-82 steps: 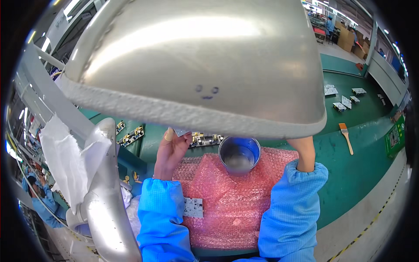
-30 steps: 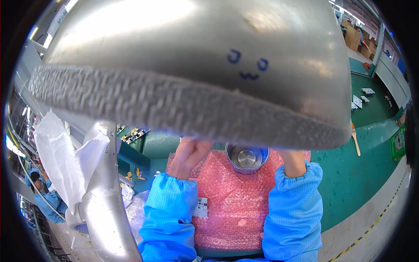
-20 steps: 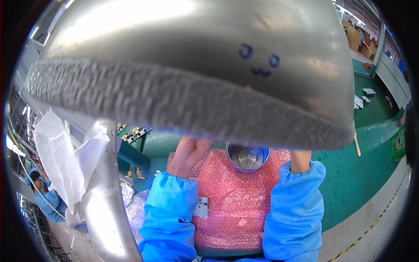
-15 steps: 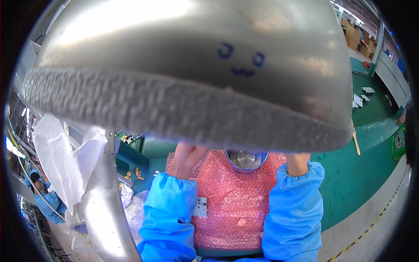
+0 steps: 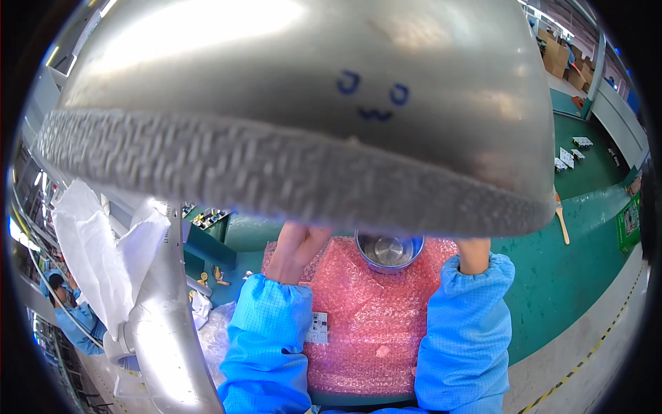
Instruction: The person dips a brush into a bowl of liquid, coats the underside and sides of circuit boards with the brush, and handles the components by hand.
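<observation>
Metal hood (image 5: 296,83) now hides more of left hand (image 5: 301,241) than earlier; the board shown there then is out of sight. Cup (image 5: 390,268) stands on pink bubble wrap (image 5: 365,331), likely for cushioning, left hand at its 9 o'clock, right hand (image 5: 474,251) at 3. Both hands' fingers hidden; cannot tell if gripping. White circuit board (image 5: 317,328) lies between 7 and 8; brush (image 5: 563,224) near 3, farther out on desk (image 5: 538,290).

metal cup (image 5: 390,252) upright on pink bubble wrap (image 5: 372,317); wht pcb (image 5: 317,328) flat, l. side.
</observation>
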`<control>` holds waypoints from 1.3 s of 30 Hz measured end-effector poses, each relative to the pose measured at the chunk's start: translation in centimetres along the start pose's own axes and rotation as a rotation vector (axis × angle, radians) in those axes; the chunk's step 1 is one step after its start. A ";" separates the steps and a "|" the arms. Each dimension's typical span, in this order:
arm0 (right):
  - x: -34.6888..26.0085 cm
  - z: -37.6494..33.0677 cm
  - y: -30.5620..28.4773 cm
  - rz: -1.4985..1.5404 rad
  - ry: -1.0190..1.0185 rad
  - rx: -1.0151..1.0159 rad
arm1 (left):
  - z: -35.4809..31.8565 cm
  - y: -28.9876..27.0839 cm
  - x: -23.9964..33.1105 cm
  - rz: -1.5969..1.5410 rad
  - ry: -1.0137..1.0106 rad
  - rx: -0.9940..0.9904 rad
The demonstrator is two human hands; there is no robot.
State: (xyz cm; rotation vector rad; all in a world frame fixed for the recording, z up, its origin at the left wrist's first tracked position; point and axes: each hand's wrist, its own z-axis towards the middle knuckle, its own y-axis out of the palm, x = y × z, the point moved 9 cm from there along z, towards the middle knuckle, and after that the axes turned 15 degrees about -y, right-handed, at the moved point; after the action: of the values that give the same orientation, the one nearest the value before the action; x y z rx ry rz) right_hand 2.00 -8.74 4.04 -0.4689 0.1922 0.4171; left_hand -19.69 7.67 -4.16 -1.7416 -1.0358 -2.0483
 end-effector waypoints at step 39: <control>-2.8 2.4 -0.8 0.142 0.186 -0.090 | 0.4 1.0 0.2 -0.368 -0.130 0.123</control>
State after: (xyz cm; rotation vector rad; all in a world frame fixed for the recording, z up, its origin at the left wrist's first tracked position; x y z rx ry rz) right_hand 0.07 -9.24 7.25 -0.5848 0.3892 0.5227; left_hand -18.82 7.28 -3.60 -1.7437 -1.5900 -2.0380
